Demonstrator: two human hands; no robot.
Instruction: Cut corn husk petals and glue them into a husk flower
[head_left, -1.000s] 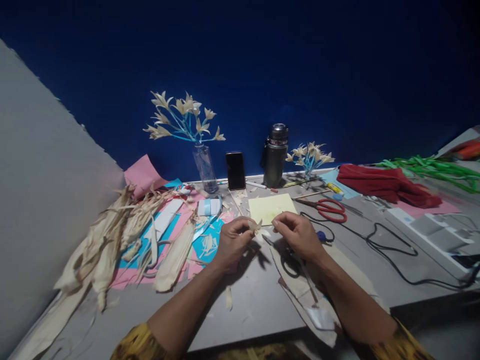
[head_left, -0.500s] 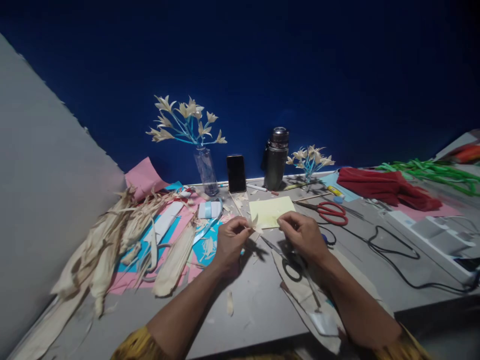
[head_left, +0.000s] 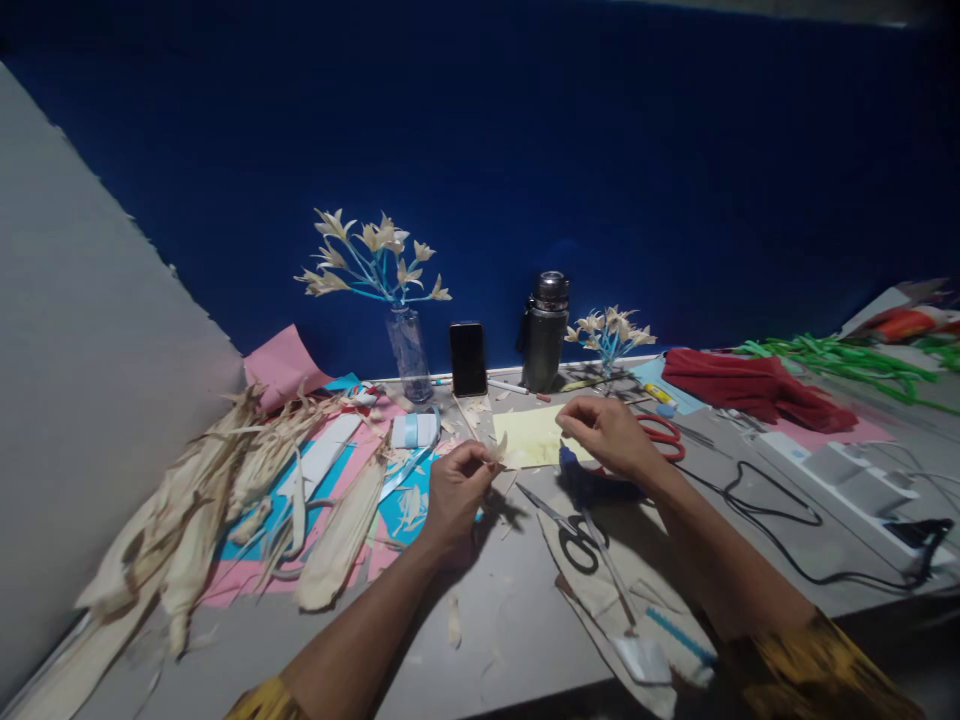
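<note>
My left hand (head_left: 459, 490) is closed in a pinch on a small cream corn-husk flower (head_left: 501, 448), whose pale petals stick up past the fingertips. My right hand (head_left: 611, 435) hovers at the edge of a yellow paper (head_left: 525, 428), thumb and fingertips pressed together. Whatever is in that pinch, if anything, is too small to see. Below this palm lies a blue tool with a pointed tip (head_left: 573, 468), like a glue gun, partly hidden. Black-handled scissors (head_left: 579, 545) rest between my forearms on a husk sheet, and red-handled scissors (head_left: 660, 436) show behind the right wrist.
Dried husks (head_left: 202, 510) and coloured papers heap at left. At the back stand a glass vase (head_left: 409, 355) of husk flowers, a phone (head_left: 468, 360), a flask (head_left: 545, 335) and a smaller bouquet (head_left: 611, 345). A power strip (head_left: 840, 490) with black cable and a red cloth (head_left: 750, 385) lie right.
My right hand has lifted and moved away from me, uncovering the blue tool's tip beneath it. The left hand keeps its pinch on the husk flower. The view has shifted slightly.
</note>
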